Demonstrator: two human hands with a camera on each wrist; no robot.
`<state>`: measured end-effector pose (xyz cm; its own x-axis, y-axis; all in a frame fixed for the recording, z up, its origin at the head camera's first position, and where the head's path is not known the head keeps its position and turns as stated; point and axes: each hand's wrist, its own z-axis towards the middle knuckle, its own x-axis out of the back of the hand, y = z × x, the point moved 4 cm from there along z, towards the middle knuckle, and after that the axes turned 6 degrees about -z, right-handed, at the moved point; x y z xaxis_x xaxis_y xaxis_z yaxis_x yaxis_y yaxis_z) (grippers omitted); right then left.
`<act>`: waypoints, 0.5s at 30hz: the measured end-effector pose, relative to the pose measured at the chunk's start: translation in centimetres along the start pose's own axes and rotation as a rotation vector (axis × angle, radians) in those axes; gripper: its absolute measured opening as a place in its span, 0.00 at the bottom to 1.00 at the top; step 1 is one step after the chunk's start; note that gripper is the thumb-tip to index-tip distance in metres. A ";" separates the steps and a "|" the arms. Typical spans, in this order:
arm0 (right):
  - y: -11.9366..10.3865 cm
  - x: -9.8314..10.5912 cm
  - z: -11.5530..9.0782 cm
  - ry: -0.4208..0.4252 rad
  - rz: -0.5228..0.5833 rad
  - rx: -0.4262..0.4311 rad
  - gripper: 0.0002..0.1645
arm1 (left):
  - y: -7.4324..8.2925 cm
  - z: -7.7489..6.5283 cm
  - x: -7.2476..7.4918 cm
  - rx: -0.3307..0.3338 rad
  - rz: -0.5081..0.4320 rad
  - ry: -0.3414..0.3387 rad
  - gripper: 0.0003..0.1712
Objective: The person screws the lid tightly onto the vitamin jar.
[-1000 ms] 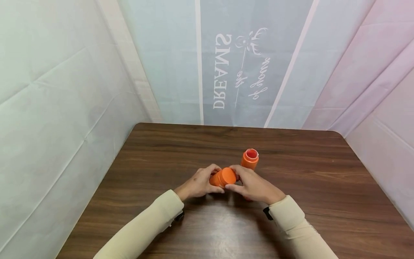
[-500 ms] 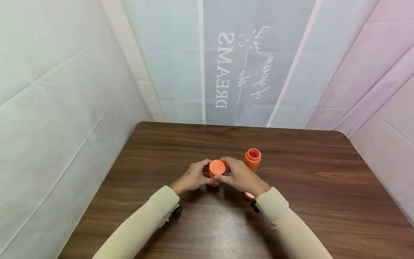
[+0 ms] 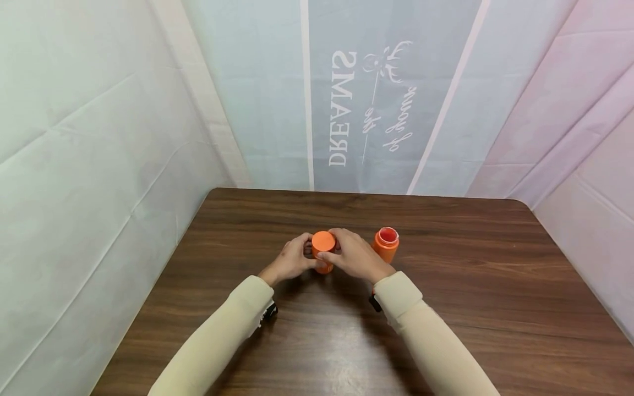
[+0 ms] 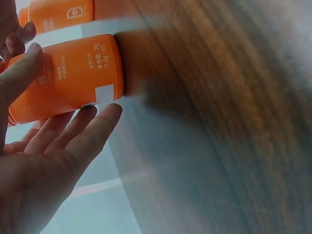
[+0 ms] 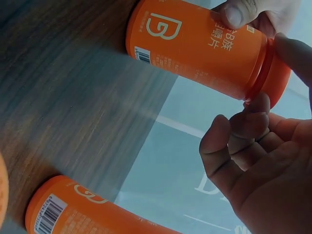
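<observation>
Gripping capped bottle [image 3: 323, 248], wood-grain table [image 3: 475, 286], pale drapes [image 3: 267, 104]

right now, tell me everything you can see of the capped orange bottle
The capped orange bottle is a smooth, plastic-looking cylinder with pale lettering, a logo and a barcode, topped by a flat orange cap. It looks upright over the wood-grained table, left of the uncapped bottle; whether its base touches down is unclear. The left hand holds its body; the right hand pinches its cap.
</observation>
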<state>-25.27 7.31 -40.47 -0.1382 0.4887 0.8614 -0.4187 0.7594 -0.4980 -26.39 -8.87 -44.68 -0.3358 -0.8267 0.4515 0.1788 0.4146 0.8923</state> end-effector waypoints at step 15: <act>0.1 -0.1 1.8 -0.030 0.012 -0.052 0.32 | -0.3 1.0 0.8 0.024 -0.046 0.027 0.30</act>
<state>-26.90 6.52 -40.44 -0.1696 0.4854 0.8577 -0.3701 0.7752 -0.5120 -27.68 -9.30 -44.58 -0.3183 -0.8548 0.4100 0.1414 0.3849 0.9121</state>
